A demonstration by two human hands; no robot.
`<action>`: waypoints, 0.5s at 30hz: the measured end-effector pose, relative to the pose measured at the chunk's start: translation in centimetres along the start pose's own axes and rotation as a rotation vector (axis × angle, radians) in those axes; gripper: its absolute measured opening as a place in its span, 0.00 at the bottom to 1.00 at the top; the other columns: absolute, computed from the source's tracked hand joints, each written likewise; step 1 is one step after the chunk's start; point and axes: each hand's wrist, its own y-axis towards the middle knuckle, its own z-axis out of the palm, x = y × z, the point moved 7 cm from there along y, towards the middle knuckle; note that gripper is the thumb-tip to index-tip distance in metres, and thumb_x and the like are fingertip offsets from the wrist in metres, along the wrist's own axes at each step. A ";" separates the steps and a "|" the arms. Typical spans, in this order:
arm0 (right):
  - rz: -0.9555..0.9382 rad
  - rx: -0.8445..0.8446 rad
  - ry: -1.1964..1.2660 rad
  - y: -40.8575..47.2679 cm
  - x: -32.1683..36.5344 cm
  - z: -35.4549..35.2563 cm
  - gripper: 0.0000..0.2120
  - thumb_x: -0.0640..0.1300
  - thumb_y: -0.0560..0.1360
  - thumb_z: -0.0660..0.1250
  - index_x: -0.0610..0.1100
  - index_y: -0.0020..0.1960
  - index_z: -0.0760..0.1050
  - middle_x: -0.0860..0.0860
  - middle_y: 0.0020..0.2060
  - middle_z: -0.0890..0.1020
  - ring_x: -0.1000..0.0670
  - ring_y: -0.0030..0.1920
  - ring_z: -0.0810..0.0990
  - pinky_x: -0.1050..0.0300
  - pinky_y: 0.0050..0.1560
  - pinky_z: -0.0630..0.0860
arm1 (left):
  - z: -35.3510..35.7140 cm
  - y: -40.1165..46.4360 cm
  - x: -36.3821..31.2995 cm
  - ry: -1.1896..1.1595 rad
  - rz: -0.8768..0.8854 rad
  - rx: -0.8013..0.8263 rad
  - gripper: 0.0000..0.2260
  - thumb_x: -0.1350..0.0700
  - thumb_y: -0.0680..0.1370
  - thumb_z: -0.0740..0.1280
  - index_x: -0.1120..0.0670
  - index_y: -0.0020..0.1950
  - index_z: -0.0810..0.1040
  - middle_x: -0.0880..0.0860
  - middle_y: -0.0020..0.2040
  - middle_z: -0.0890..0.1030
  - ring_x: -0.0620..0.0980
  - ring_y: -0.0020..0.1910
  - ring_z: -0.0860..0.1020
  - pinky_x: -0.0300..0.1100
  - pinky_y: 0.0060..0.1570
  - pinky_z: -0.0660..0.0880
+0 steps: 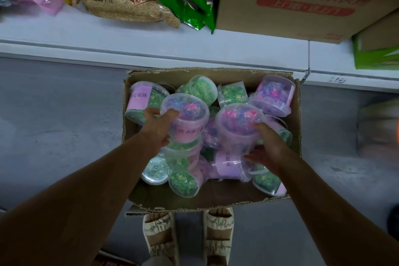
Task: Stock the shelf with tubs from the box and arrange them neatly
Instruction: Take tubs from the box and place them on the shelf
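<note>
Two clear tubs with pink and blue contents are being taken from the box (295, 127), which sits open on the floor (54, 125) against the front edge of the shelf (151, 49), presumably so each tub has only a short way to travel. The left-hand tub (186, 119) stands upright near the box's left wall, raised above the heap; the left hand (158, 128) grips it from the side, fingers (172, 113) curled over its lid rim and the thumb on the other side of the tub. That hold looks chosen to keep the pink label facing up and the lid level. The right-hand tub (238, 125) is near the box's middle, also lid-up. The right hand (266, 147) wraps it from the right, fingers bent round its wall; whether the lower fingers also touch the tub lying under it I cannot tell.

The rest of the tubs lie jumbled in the box, many with green contents (183, 181), tipped on their sides at all angles. One more pink and blue tub (273, 95) leans in the far right corner.

Along the shelf's front edge the board is bare, likely the gap to be filled. Further back sit a grain bag (121, 0), a green packet (183, 0) and a large carton (302, 0). Sandalled feet (218, 235) stand at the box's near edge.
</note>
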 end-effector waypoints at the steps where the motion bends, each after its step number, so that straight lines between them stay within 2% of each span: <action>1: -0.003 -0.009 0.059 -0.6 0.4 0.0 0.13 0.53 0.77 0.61 0.45 0.56 0.71 0.38 0.52 0.78 0.39 0.52 0.79 0.44 0.54 0.77 | -0.2 -0.5 -0.1 -0.019 0.015 -0.002 0.20 0.48 0.75 0.66 0.47 0.62 0.61 0.57 0.57 0.71 0.56 0.51 0.73 0.49 0.48 0.73; 3: -0.022 -0.008 0.162 -1.9 1.3 0.0 0.14 0.53 0.77 0.62 0.46 0.57 0.72 0.40 0.50 0.80 0.41 0.50 0.79 0.45 0.54 0.75 | -0.6 -1.9 -0.8 -0.059 0.050 -0.014 0.22 0.48 0.76 0.65 0.48 0.67 0.62 0.57 0.58 0.71 0.56 0.53 0.73 0.48 0.48 0.72; 6: -0.060 0.014 0.237 -5.1 3.1 0.4 0.18 0.53 0.76 0.63 0.46 0.62 0.72 0.42 0.48 0.79 0.43 0.48 0.79 0.47 0.53 0.75 | -1.9 -4.9 -2.4 -0.161 0.095 -0.043 0.22 0.48 0.76 0.65 0.49 0.68 0.64 0.56 0.58 0.72 0.54 0.48 0.73 0.45 0.43 0.73; 9: -0.128 0.023 0.272 -9.7 6.1 0.9 0.20 0.53 0.76 0.62 0.46 0.65 0.70 0.42 0.49 0.77 0.43 0.47 0.78 0.49 0.45 0.76 | -3.6 -9.1 -4.9 -0.221 0.152 -0.040 0.20 0.46 0.75 0.66 0.50 0.63 0.67 0.55 0.57 0.75 0.54 0.47 0.75 0.49 0.48 0.73; 12: -0.174 0.043 0.282 -15.5 9.9 1.7 0.21 0.53 0.76 0.63 0.44 0.65 0.69 0.40 0.52 0.77 0.41 0.48 0.79 0.47 0.47 0.78 | -6.2 -14.4 -8.5 -0.246 0.230 -0.053 0.11 0.47 0.76 0.66 0.50 0.51 0.67 0.55 0.50 0.75 0.53 0.43 0.73 0.50 0.46 0.73; 15: -0.257 0.070 0.256 -22.1 14.2 2.7 0.23 0.52 0.76 0.63 0.43 0.67 0.66 0.39 0.54 0.77 0.40 0.47 0.80 0.50 0.41 0.80 | -9.0 -20.8 -13.1 -0.289 0.303 -0.055 0.12 0.49 0.77 0.65 0.53 0.52 0.65 0.55 0.46 0.75 0.54 0.44 0.73 0.49 0.46 0.71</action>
